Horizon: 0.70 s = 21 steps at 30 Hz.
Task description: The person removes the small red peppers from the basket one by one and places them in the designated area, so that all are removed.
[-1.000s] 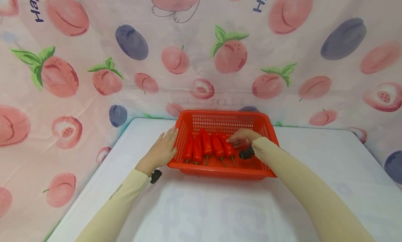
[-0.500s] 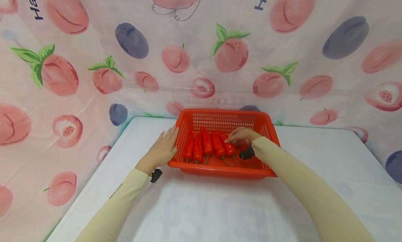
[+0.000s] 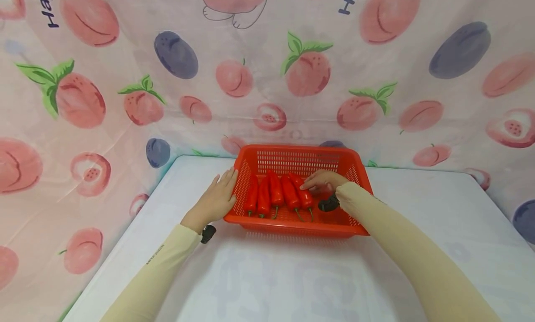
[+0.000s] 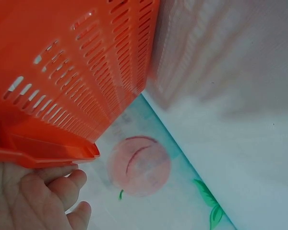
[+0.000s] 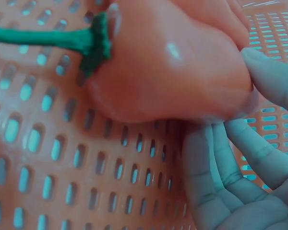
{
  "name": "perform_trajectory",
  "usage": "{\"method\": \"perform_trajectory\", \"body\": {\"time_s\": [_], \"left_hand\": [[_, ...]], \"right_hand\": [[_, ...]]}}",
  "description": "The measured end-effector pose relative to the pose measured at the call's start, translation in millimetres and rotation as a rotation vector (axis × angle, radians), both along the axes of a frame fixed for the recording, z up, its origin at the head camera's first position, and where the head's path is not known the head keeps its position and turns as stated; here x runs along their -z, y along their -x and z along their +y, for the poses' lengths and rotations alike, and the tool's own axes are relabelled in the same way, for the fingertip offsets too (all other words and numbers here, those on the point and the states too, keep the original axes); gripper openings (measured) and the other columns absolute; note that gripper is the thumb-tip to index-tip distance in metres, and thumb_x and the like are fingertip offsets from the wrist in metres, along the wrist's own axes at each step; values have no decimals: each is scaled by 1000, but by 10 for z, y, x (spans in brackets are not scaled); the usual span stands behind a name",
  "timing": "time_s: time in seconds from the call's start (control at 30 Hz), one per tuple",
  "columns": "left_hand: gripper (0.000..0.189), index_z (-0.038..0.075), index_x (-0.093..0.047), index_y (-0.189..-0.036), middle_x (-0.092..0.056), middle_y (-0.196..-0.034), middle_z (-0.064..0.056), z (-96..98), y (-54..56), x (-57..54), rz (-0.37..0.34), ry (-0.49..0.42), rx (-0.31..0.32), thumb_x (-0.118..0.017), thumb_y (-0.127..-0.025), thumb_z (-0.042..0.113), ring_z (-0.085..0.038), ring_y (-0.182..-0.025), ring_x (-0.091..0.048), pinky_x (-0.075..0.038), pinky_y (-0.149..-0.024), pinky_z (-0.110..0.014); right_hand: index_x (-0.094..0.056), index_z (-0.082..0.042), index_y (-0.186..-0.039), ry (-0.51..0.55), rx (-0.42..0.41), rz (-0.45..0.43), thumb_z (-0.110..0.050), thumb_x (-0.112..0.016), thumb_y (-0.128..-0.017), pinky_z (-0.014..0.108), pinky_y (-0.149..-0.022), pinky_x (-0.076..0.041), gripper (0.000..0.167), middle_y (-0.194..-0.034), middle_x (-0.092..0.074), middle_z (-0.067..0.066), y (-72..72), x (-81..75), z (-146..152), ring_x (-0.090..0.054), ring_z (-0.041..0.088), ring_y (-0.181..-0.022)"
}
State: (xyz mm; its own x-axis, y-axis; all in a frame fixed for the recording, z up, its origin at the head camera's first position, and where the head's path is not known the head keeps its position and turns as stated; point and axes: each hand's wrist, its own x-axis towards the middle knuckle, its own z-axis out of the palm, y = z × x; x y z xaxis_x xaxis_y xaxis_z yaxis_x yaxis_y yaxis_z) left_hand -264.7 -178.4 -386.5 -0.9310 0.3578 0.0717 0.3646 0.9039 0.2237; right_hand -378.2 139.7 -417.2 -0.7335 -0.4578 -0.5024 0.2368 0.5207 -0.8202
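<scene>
A red plastic basket [image 3: 292,226] with slotted walls holds several long red peppers [image 3: 276,189] with green stems, lying side by side. My right hand [image 3: 323,180] reaches inside and pinches the rightmost red pepper [image 3: 305,196]. In the right wrist view its thumb [image 5: 273,76] presses one side of that pepper [image 5: 168,62], while the other fingers bend at its lower side, partly hidden by it. My left hand [image 3: 217,199] rests against the basket's left rim with straight fingers. From the left wrist, that hand [image 4: 33,199] touches the underside of the rim [image 4: 53,160].
The basket stands near the back edge of a white table [image 3: 271,275]. Behind and to the left hangs a pink fruit-print cloth [image 3: 188,141]. Dark wrist devices show at the left wrist [image 3: 207,233] and right wrist [image 3: 329,203].
My right hand's fingers have shifted slightly over the rightmost pepper, which tilted a little. My left hand and the basket have stayed in place.
</scene>
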Motion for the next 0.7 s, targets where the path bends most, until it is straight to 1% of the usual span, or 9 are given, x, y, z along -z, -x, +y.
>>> {"method": "perform_trajectory", "body": {"time_s": [0.17,0.27,0.33,0.47,0.53,0.63,0.67,0.7], "left_hand": [[65,-3,-14,-149,-14,-157,-18,-6,-12,-3,-5,2,-2,-41,-92,17,-34,-145,-16,-9,-120,-49],[66,-3,-15,-149,-14,-157,-18,-9,-17,-6,-1,0,1,-41,-92,17,-33,-146,-15,-9,-120,-50],[66,-3,-15,-149,-14,-157,-18,-10,-18,-7,-3,2,-2,-41,-92,17,-33,-146,-15,-9,-120,-49],[66,-3,-15,-149,-14,-157,-18,-13,-13,-4,0,7,-2,-41,-92,17,-33,-146,-15,-9,-120,-48],[66,-3,-14,-149,-14,-157,-19,-12,-11,-4,3,14,-1,-41,-92,18,-34,-146,-15,-10,-120,-49],[66,-3,-14,-149,-12,-157,-18,-1,-7,-15,-5,27,-1,-41,-93,18,-33,-146,-14,-10,-120,-48],[66,-3,-14,-149,-12,-157,-18,4,-3,-18,-8,35,1,-41,-93,18,-33,-146,-13,-9,-120,-48],[66,-3,-14,-149,-12,-157,-18,9,0,-23,-12,44,2,-41,-93,18,-32,-146,-13,-9,-120,-48]], "right_hand": [[-28,13,-141,17,4,-25,-11,-55,-92,42,-109,-37,60,-152,-22,26,1,-6,-3,-36,37,-136],[-24,12,-143,32,15,-35,-11,-55,-92,43,-110,-36,63,-152,-23,26,-3,-20,-6,-37,37,-135],[-24,11,-143,29,20,-26,-11,-55,-92,43,-111,-35,64,-151,-25,25,-8,-34,-11,-38,37,-134],[-30,9,-142,-6,23,20,-14,-57,-91,43,-110,-36,62,-149,-31,24,-14,-69,-12,-41,37,-133],[-32,8,-142,-24,22,40,-16,-59,-90,43,-111,-36,63,-149,-32,23,-2,-77,2,-41,36,-133],[-33,5,-143,-22,16,53,-21,-63,-88,43,-110,-37,68,-150,-31,21,43,-62,52,-41,34,-133],[-34,5,-142,1,3,52,-24,-66,-85,41,-108,-40,71,-149,-33,20,83,-34,84,-45,33,-130],[-34,4,-142,10,-3,52,-25,-68,-84,41,-108,-40,73,-150,-33,20,105,-20,105,-46,32,-130]]}}
